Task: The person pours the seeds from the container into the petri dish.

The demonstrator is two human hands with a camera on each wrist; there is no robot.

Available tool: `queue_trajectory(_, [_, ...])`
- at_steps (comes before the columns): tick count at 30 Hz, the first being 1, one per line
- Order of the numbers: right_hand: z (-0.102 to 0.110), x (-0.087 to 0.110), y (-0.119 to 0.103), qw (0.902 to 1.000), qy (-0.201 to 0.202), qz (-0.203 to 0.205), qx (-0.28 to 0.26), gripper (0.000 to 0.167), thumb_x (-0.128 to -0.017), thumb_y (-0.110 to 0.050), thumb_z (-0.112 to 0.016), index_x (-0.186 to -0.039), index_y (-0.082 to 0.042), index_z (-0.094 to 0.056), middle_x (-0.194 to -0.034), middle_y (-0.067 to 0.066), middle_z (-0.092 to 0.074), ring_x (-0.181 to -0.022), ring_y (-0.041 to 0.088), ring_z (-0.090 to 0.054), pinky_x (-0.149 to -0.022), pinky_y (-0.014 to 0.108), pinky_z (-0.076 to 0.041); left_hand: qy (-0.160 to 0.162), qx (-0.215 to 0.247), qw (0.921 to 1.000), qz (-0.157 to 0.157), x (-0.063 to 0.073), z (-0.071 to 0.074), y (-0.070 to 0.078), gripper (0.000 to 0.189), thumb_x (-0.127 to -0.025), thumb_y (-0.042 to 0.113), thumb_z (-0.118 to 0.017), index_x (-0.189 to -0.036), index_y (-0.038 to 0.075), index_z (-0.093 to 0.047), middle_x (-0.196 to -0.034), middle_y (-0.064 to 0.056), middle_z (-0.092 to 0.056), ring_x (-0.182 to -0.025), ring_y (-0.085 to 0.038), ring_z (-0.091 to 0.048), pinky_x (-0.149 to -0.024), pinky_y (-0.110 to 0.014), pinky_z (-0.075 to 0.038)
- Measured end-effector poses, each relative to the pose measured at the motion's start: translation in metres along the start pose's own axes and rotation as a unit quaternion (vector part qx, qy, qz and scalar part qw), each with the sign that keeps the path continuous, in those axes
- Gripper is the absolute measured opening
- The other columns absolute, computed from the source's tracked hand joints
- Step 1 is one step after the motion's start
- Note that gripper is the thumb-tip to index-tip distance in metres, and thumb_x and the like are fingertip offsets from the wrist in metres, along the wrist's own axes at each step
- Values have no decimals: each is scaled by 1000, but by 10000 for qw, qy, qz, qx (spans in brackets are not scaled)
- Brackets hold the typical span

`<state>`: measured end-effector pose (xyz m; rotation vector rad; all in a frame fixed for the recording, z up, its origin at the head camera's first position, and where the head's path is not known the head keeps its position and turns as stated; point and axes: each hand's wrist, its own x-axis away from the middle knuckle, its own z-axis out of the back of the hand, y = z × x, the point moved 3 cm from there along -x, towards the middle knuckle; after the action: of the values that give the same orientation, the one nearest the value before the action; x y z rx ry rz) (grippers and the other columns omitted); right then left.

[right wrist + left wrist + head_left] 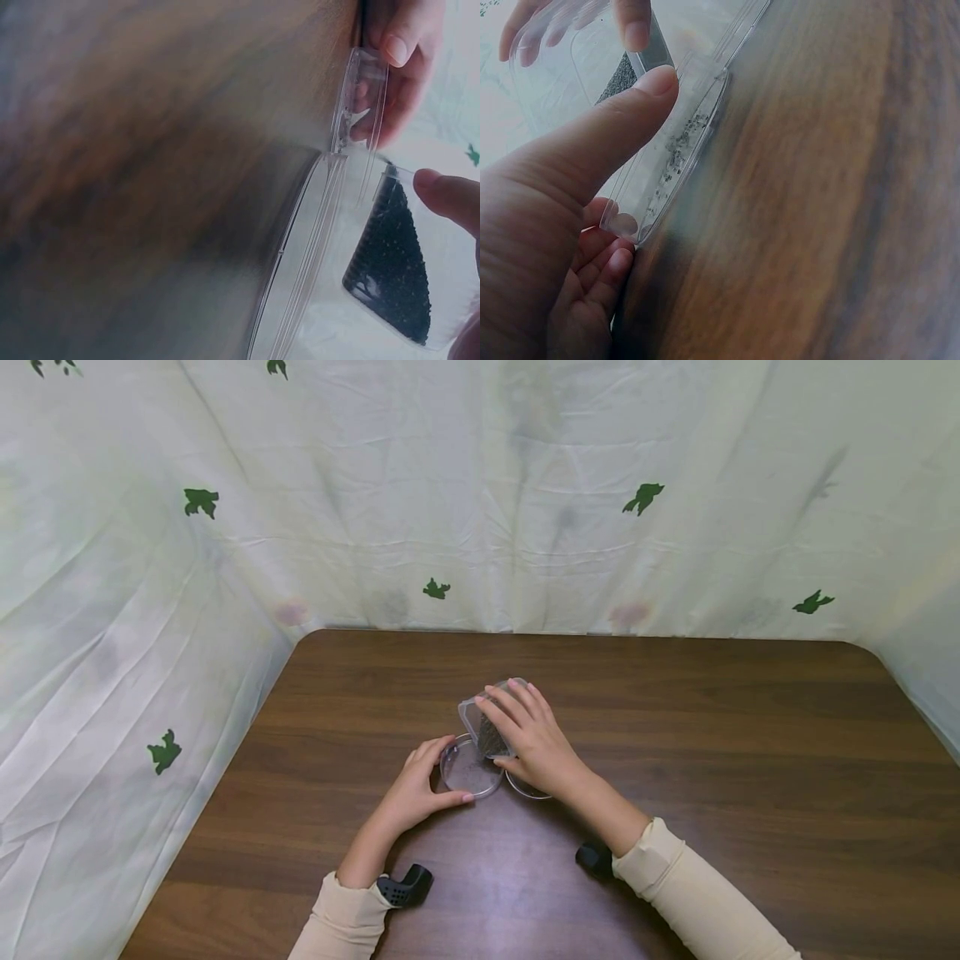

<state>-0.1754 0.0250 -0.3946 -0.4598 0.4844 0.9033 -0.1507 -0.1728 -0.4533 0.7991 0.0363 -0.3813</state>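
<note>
My left hand (411, 789) holds a clear round petri dish (463, 774) on the table, thumb at its near edge and fingers at the far side. Scattered dark granules (676, 154) lie inside that dish in the left wrist view. Above it, my right hand (542, 745) grips a clear plastic container (468, 713) from the top and side. The container is tilted, its lower corner over the dish, and dark granules (394, 262) are heaped against one wall. Partly hidden under my right hand is a second clear round dish (528, 791), beside the first.
A brown wood-grain table (712, 760) spreads out around the hands. Pale curtains (495, 527) with green bird shapes hang behind it and at the left. Black wrist devices (406, 887) sit at both cuffs.
</note>
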Motion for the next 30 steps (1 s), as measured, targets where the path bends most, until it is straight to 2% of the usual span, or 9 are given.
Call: queue_trajectory(30, [-3, 1, 1, 9999, -107, -71, 112, 95, -60, -19, -84, -138, -11, -29, -141, 10, -26, -131, 31, -14, -105, 46, -8, -62, -23, 9999, 96, 0, -1, -5, 87, -64, 44, -77, -134, 8, -39, -129, -9, -44, -115, -26, -38, -93, -43, -34])
